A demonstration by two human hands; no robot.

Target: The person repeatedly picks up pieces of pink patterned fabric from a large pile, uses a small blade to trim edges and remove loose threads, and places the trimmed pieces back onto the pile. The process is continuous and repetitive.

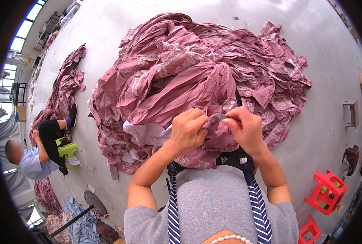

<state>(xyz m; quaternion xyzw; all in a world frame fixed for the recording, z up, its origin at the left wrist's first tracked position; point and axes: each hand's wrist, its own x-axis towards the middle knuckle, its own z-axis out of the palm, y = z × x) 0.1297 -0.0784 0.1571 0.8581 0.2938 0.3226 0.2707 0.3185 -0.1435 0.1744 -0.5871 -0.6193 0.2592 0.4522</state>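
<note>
A big heap of dusty-pink patterned fabric [177,87] lies in front of me, its near end drawn up to my lap. My left hand [189,129] is closed, pinching an edge of this cloth between thumb and fingers. Close beside it on the right, my right hand [246,126] is closed around a small grey metal tool [221,116]. Its tip points left, at the pinched edge; most of it is hidden in my fingers, so its exact kind is unclear. Below my left hand, a white patch of cloth [146,132] shows among the folds.
At the left, another person [36,160] sits on a green stool [68,150] by a long strip of pink fabric [63,87]. Red plastic stools [327,192] stand at the lower right. Blue cloth [79,217] lies at lower left, near a black pole [73,221].
</note>
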